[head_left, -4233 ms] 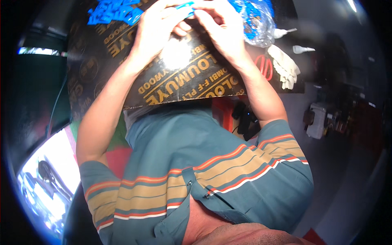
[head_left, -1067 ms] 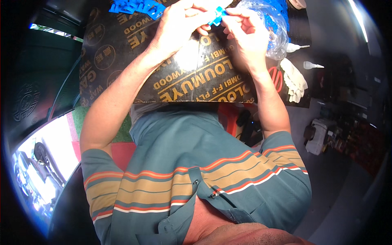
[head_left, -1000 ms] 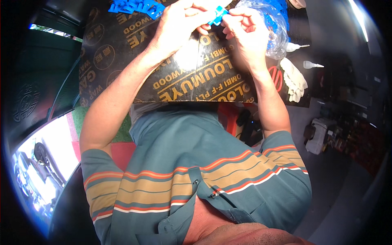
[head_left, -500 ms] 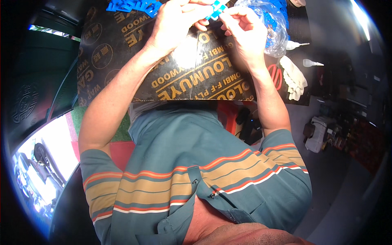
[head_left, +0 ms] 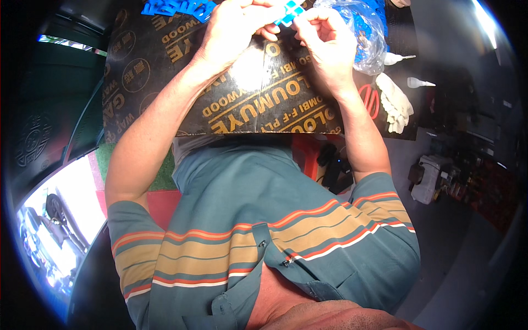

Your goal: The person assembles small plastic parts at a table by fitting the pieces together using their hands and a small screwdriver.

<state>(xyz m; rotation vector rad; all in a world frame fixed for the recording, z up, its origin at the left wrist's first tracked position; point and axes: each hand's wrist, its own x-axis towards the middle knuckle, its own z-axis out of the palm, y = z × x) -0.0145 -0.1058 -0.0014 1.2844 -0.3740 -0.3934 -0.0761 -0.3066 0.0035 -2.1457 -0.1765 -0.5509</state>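
Observation:
Near the top edge of the view, a small bright blue plastic part (head_left: pixel 290 14) is held up between my two hands above the board. My left hand (head_left: pixel 236 26) grips it from the left with closed fingers. The fingertips of my right hand (head_left: pixel 328 43) pinch together at the part's right end. Glare washes out the skin and part of the piece, so its fine shape is hard to make out. Several similar blue parts (head_left: pixel 179 7) lie at the far left. A clear plastic bag (head_left: pixel 369 52) with blue parts in it sits just right of my right hand.
The dark printed plywood board (head_left: pixel 220 113) ends in front of my body. To the right of my right forearm are red-handled scissors (head_left: pixel 372 102), white gloves (head_left: pixel 394 103) and two small white nozzle-tipped bottles, one (head_left: pixel 391 59) beside the bag, the other (head_left: pixel 416 83) farther right.
Both hands have stayed nearly in place with the blue part between them. My right hand has shifted slightly left.

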